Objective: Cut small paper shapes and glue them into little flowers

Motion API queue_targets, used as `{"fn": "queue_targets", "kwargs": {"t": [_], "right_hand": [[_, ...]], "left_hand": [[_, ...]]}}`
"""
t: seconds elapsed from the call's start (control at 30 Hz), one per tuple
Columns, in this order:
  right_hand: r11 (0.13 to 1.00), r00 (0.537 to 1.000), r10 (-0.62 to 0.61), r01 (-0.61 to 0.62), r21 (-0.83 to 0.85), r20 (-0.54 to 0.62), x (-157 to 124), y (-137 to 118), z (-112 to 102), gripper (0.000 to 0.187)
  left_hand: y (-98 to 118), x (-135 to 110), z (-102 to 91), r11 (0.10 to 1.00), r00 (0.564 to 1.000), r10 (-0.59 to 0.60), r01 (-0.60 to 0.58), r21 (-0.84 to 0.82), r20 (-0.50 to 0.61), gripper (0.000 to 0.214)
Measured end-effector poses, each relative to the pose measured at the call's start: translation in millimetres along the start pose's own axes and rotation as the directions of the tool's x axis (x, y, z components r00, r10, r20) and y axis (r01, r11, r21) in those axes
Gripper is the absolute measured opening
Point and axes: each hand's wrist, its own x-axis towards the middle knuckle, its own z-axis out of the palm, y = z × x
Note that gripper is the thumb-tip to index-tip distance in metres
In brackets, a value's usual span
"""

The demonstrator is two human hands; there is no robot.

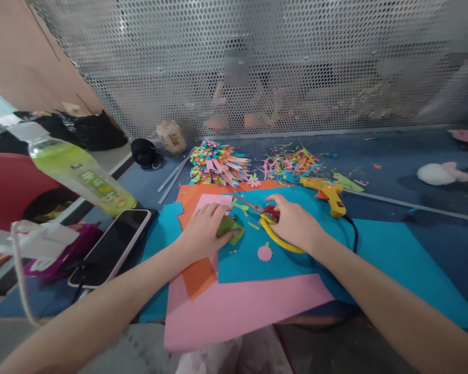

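My left hand (205, 231) is closed on a folded piece of green paper (237, 235), above the blue and pink sheets. In my right hand (294, 221) are scissors with red and yellow handles (275, 236); their blades point left, just above the green paper. Small green strips (253, 225) lie around the blades on the blue paper sheet (249, 267). Close to the front of that sheet is a pink scalloped paper disc (264, 253) with a green tab. A pink paper sheet (234, 317) and an orange sheet (198, 280) lie underneath.
Behind are a fringed paper pile (220, 163) and loose shreds (296, 161). A yellow glue gun (327, 193), with its cord, rests right. Left are a phone (115, 244), a green bottle (80, 174) and glue sticks (173, 179). A perforated metal panel (171, 67) rises behind.
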Motion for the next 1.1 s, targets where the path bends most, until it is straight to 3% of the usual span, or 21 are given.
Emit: {"fn": "queue_targets", "kwargs": {"t": [0.17,0.3,0.5,0.57,0.63,0.73,0.83,1.1], "right_hand": [[1.000,1.000,0.010,-0.010,0.009,0.002,0.5,-0.2,1.0,0.048],[0.998,1.000,0.025,-0.025,0.054,-0.005,1.6,0.1,-0.1,0.046],[0.995,0.994,0.067,-0.059,0.086,-0.090,6.2,6.3,-1.7,0.050],[0.994,0.991,0.075,-0.066,0.087,-0.109,8.3,9.1,-0.4,0.051],[0.994,0.991,0.076,-0.066,0.088,-0.111,10.0,10.9,1.2,0.052],[0.995,0.993,0.068,-0.061,0.075,-0.096,11.2,11.2,3.0,0.053],[0.996,0.995,0.058,-0.053,0.067,-0.079,11.3,10.4,3.5,0.055],[0.997,0.997,0.054,-0.050,0.051,-0.063,11.3,10.6,2.6,0.054]], "left_hand": [[1.8,0.2,-0.9,1.000,1.000,0.001,-0.001,-0.017,0.025,0.032],[1.4,-1.1,-6.4,0.996,0.999,-0.036,0.035,-0.078,-0.021,0.028],[2.0,-6.7,-11.6,0.982,0.976,-0.092,0.121,0.145,-0.196,0.036],[7.5,-9.3,-12.0,0.991,0.974,-0.002,0.032,0.132,-0.227,0.036],[16.8,-11.7,-10.8,0.982,0.966,0.188,-0.179,0.068,-0.175,0.038],[32.7,-14.0,-4.7,0.893,0.892,0.450,-0.450,0.010,-0.028,0.048],[42.4,-13.4,3.6,0.868,0.868,0.497,-0.497,0.004,0.002,0.048],[37.7,-14.5,8.1,0.808,0.805,0.577,-0.588,-0.050,-0.137,0.045]]}}
